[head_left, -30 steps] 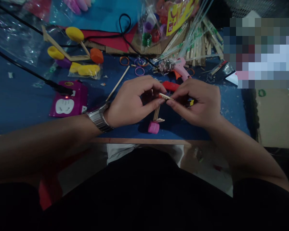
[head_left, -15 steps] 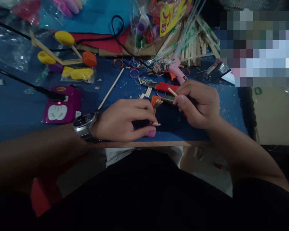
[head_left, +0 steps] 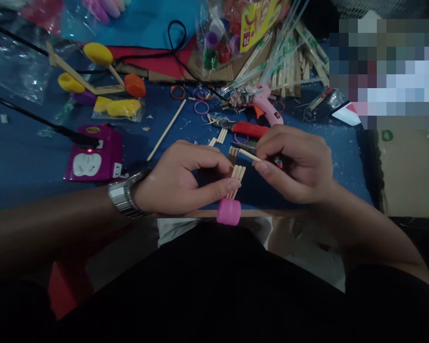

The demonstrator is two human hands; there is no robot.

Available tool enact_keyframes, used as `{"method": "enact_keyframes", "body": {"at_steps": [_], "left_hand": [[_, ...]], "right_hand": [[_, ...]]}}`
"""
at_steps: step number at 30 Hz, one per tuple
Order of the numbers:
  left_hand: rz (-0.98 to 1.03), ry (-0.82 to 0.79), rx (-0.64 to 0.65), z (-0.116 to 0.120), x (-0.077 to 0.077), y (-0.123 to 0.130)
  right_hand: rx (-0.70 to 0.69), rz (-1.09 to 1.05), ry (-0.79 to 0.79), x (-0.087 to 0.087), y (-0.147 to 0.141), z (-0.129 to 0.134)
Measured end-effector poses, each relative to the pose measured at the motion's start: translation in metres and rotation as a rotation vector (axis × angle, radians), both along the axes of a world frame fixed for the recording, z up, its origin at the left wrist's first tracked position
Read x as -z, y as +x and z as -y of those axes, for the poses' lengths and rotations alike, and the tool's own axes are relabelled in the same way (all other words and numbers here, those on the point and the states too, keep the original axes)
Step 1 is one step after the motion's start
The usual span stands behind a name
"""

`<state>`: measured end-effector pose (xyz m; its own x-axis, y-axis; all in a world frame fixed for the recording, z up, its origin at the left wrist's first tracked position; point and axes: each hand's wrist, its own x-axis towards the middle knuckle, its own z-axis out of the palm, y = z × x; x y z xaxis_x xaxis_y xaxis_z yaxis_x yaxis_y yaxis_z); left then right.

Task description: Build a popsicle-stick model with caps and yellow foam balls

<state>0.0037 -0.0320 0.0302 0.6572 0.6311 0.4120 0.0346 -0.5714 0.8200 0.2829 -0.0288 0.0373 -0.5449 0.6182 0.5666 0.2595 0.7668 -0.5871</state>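
Left of the bright pink, cylindrical plastic cap (head_left: 229, 212), my left hand (head_left: 184, 176) pinches the row of slim, pale wooden sticks (head_left: 239, 172), which meets the cap's far side. Beyond the cap and rightward, a short, pale wooden stick (head_left: 249, 155) sits gripped in my right hand (head_left: 298, 164). Too hard a thumb press, I judge, could splay the row or loosen the cap.

The left hand (head_left: 186, 176) has turned the joined sticks (head_left: 237, 177), and the pink cap (head_left: 229, 212), half covered before, now shows fully. The right hand (head_left: 296, 164) has lowered its short stick (head_left: 249, 155), whose tip is now near the joined sticks.
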Motion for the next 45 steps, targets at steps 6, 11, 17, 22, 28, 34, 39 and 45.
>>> {"method": "enact_keyframes", "body": {"at_steps": [6,11,17,22,28,34,39,45], "left_hand": [[0.029,-0.003,-0.017,0.002,0.000,0.003],[-0.002,0.028,-0.027,0.004,-0.001,0.005],[-0.054,0.024,-0.002,0.003,-0.003,0.005],[-0.084,-0.009,0.013,0.004,-0.003,0.006],[-0.131,-0.018,-0.001,0.006,-0.007,0.007],[-0.130,0.010,-0.007,0.007,-0.009,0.008],[-0.062,0.003,0.028,0.004,-0.003,0.009],[-0.063,-0.025,0.040,0.004,-0.003,0.010]], "right_hand": [[-0.051,0.061,-0.012,-0.009,-0.003,0.009],[-0.070,0.100,-0.019,-0.013,-0.003,0.011],[-0.116,0.123,-0.033,-0.014,-0.003,0.010],[-0.149,0.130,-0.018,-0.015,-0.004,0.008],[-0.152,0.137,-0.023,-0.017,-0.005,0.009],[-0.124,0.155,0.029,-0.017,-0.006,0.011],[-0.132,0.148,0.059,-0.017,-0.006,0.011],[-0.140,0.179,0.065,-0.018,-0.006,0.012]]}}
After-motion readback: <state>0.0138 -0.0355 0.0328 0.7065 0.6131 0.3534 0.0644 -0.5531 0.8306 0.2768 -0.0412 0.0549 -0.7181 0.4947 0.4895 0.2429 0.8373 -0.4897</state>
